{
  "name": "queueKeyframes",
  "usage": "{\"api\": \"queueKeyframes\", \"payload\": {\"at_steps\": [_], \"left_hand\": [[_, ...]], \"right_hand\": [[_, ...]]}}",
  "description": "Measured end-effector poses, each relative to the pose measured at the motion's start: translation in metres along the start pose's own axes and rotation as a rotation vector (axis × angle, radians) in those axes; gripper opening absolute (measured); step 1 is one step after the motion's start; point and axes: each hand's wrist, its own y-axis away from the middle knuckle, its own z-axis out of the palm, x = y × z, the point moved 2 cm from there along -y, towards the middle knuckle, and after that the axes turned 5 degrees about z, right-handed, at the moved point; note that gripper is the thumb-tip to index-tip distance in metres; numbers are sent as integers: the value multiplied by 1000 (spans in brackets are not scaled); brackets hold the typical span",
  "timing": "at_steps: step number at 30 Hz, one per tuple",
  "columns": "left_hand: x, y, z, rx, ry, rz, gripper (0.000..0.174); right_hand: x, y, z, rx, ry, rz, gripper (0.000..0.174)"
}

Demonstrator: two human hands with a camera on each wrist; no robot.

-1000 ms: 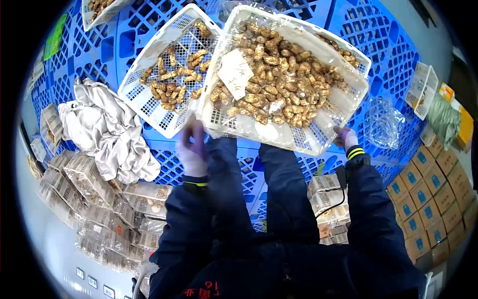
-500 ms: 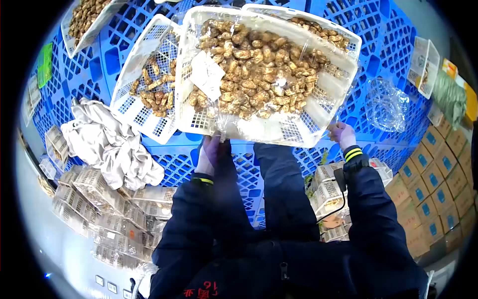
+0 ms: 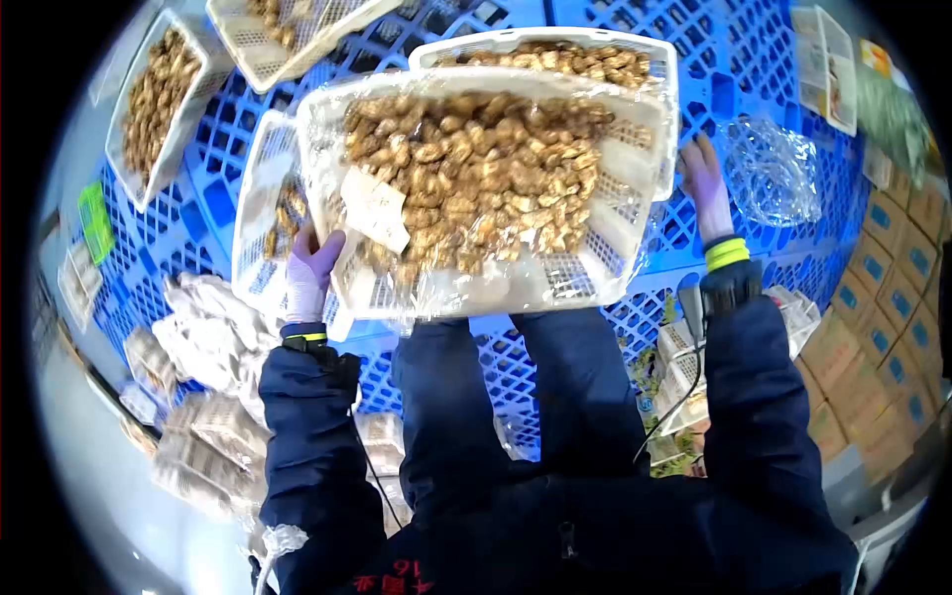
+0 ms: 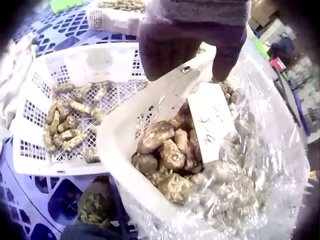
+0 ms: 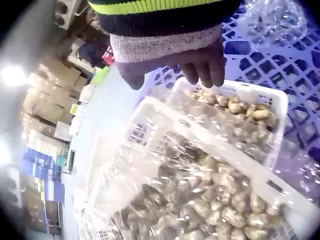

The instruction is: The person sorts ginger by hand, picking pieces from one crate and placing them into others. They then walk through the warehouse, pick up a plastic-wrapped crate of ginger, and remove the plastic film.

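A white plastic basket (image 3: 543, 296) of brown, stubby mushrooms (image 3: 476, 183), wrapped in clear film (image 5: 145, 165), sits in front of me. A handwritten paper label (image 3: 375, 210) lies on its left part. My left hand (image 3: 313, 264), in a purple-palmed glove, grips the basket's left rim. In the left wrist view its fingers and thumb straddle that rim (image 4: 172, 80). My gloved right hand (image 3: 706, 186) hangs off the basket's right side, holding nothing. In the right wrist view its loose fingers (image 5: 216, 67) overlap the far edge of another mushroom basket (image 5: 275, 95).
A partly filled basket (image 4: 37, 162) stands at the left, partly overlapped. More mushroom baskets (image 3: 203, 94) stand at the far left. Crumpled clear film (image 3: 769, 174) lies on the blue pallets (image 3: 516, 15) at right, grey cloth (image 3: 213, 322) at left. Cartons (image 3: 883, 327) are stacked at right.
My left hand has gone from the basket's front edge to its left rim. My right hand has left the front right corner and moved forward. The basket now appears lower and further left.
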Motion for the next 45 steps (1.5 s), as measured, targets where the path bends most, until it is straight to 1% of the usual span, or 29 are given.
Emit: {"api": "queueKeyframes", "payload": {"at_steps": [1, 2, 4, 6, 7, 8, 9, 12, 13, 14, 15, 16, 17, 18, 20, 24, 25, 26, 28, 29, 30, 32, 33, 35, 36, 38, 40, 42, 45], "left_hand": [[1, -15, 2, -25, 19, 43, 50], [0, -29, 2, -43, 35, 80, 47], [6, -48, 2, 35, -47, 64, 39], [-4, -63, 5, 47, 127, 146, 35], [-7, -66, 6, 58, 53, 148, 35], [-7, -65, 9, 68, -22, 147, 34], [-26, -75, 4, 64, 450, 58, 38], [-21, -60, -2, 106, 601, -103, 41], [-11, -42, 0, 150, 500, -24, 43], [26, -8, 13, 135, 551, -15, 44], [44, 18, 24, 194, 616, -21, 45], [52, 39, 27, 257, 679, -16, 46], [40, 58, 21, 235, 314, 74, 47], [39, 74, 22, 251, 245, 92, 43], [49, 100, 29, 265, 282, 70, 37], [64, 102, 33, 360, 182, 48, 39], [65, 98, 35, 421, 400, -6, 39], [63, 95, 38, 470, 615, -71, 40], [56, 91, 38, 560, 692, -71, 37], [71, 92, 49, 580, 673, -77, 38], [80, 93, 53, 607, 651, -80, 39], [76, 104, 46, 453, 338, -20, 32], [89, 106, 52, 486, 452, -59, 31], [99, 108, 57, 400, 294, 43, 32], [96, 109, 55, 410, 303, 13, 31], [87, 107, 54, 446, 370, -14, 30], [80, 102, 55, 499, 483, 1, 30], [83, 99, 57, 472, 328, 41, 33], [86, 100, 59, 438, 253, 11, 36]], "right_hand": [[-18, -15, 6, 46, -78, -69, 81], [-39, -22, 10, 26, -88, -31, 80], [-57, -51, 20, -141, -81, 74, 63], [-50, -77, 30, -135, -179, 94, 47], [-44, -85, 33, -131, -224, 106, 40], [-39, -87, 37, -38, -282, 83, 29], [-33, -92, 34, 15, -24, -138, 29], [-29, -96, 27, 160, 117, -269, 25], [-27, -93, 22, 176, 30, -237, 23], [-24, -88, 16, 190, -55, -206, 22], [-13, -81, 3, 200, -15, -277, 22], [4, -78, -18, 218, -130, -206, 22], [22, -75, -39, 242, -250, -139, 22], [45, -77, -65, 276, -512, 86, 23], [118, -94, -127, 308, -590, 177, 24], [76, -30, -120, 294, -403, 244, 46], [58, -16, -113, 307, -358, 263, 52], [34, -11, -89, 162, -357, 253, 62], [-4, -15, -52, -203, -325, 275, 60], [-21, -33, -33, -410, -402, 391, 58], [-43, -36, -13, -411, -421, 384, 51], [-17, -76, -2, -537, -185, 251, 42], [-15, -76, -5, -452, 104, 182, 39], [-25, -81, -9, -270, 686, 13, 35], [-17, -73, -13, -106, 614, -31, 29], [-6, -70, -38, -36, 300, 87, 28], [56, -101, -85, 33, 98, 54, 26], [117, -118, -120, 20, 139, 171, 21], [154, -91, -118, 103, -48, 445, 24]]}}
